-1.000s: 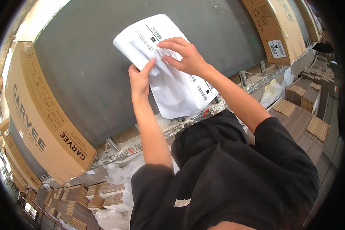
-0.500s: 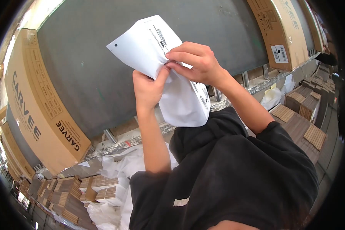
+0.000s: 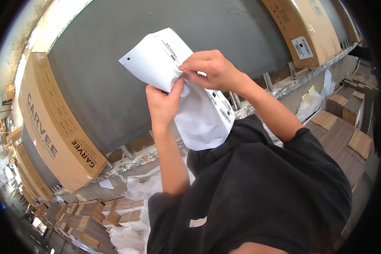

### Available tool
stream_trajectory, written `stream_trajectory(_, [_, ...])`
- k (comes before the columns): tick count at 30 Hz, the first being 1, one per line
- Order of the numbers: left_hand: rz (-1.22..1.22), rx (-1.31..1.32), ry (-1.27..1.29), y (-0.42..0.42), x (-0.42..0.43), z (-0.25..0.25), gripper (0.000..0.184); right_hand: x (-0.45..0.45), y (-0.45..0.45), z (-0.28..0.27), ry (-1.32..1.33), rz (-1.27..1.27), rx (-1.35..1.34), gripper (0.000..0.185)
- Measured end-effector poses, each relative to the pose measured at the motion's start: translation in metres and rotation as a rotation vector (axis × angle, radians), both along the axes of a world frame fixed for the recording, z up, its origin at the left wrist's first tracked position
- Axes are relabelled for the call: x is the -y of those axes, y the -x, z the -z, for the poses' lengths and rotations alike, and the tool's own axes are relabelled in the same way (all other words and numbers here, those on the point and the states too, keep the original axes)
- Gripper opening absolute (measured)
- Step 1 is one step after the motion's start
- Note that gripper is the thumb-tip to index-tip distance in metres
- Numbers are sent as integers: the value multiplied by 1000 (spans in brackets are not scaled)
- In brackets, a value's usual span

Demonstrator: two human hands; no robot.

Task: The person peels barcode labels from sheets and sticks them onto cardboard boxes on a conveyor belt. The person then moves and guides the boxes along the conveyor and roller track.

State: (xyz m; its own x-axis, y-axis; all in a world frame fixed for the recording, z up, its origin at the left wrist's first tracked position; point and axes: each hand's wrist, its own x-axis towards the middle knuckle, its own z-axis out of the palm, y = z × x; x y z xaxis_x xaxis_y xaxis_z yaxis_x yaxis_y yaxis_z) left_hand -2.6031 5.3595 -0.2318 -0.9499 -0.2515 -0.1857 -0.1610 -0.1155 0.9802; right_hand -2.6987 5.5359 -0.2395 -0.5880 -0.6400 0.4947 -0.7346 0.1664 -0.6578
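A white sheet of barcode labels (image 3: 203, 122) bends over in front of my chest, its upper part tilted away above the dark belt. My left hand (image 3: 164, 103) is closed on the left edge of the sheet, the thumb pressing on it. From the right, my right hand (image 3: 211, 70) pinches at the sheet near its middle, thumb and forefinger together. Whether a label is lifting between those fingertips is too small to tell. Black barcodes run along the right side, and a black dot marks the far left corner.
Beneath my hands lies a dark conveyor belt (image 3: 110, 80) with metal rollers along its near edge. One GARVEE carton (image 3: 57, 127) stands on it at left, another carton (image 3: 307, 34) at right. Stacked brown boards (image 3: 343, 135) and crumpled white plastic (image 3: 129, 239) lie below the near edge.
My right hand has shifted slightly left, its fingertips still at the sheet's middle. The left hand keeps its hold. The whole view has tilted a little, shifting the cartons in the picture.
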Motion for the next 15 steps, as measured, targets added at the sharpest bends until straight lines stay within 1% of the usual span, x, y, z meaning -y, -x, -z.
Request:
stream_trajectory(4, [-16, 44, -10, 1, -14, -1, 19, -22, 5, 0, 77, 46, 34, 13])
stream_trajectory(5, [-23, 61, -13, 2, -16, 2, 20, -26, 8, 0, 133, 150, 113, 9])
stream_trajectory(7, [-68, 90, -107, 3, -11, 12, 28, -43, 17, -3, 231, 399, 245, 6])
stream_trajectory(8, [-63, 135, -180, 6, -8, 15, 36, -55, 24, -5, 306, 500, 299, 8])
stream_trajectory(9, [-52, 144, -173, 9, -5, 16, 40, -67, 32, -5, 388, 606, 350, 13])
stream_trajectory(10, [-23, 156, -142, 12, 2, 25, 44, -83, 41, -2, 413, 689, 331, 15])
stream_trajectory(11, [33, 208, -90, 13, 16, 37, 54, -104, 43, -7, 423, 734, 350, 15])
stream_trajectory(13, [21, 277, -63, 18, 33, 50, 57, -149, 49, -3, 486, 861, 296, 15])
stream_trajectory(14, [10, 295, -42, 21, 49, 65, 55, -172, 47, -9, 479, 951, 249, 15])
stream_trajectory(15, [-23, 362, -83, 28, 67, 82, 53, -199, 42, -20, 469, 1035, 202, 15])
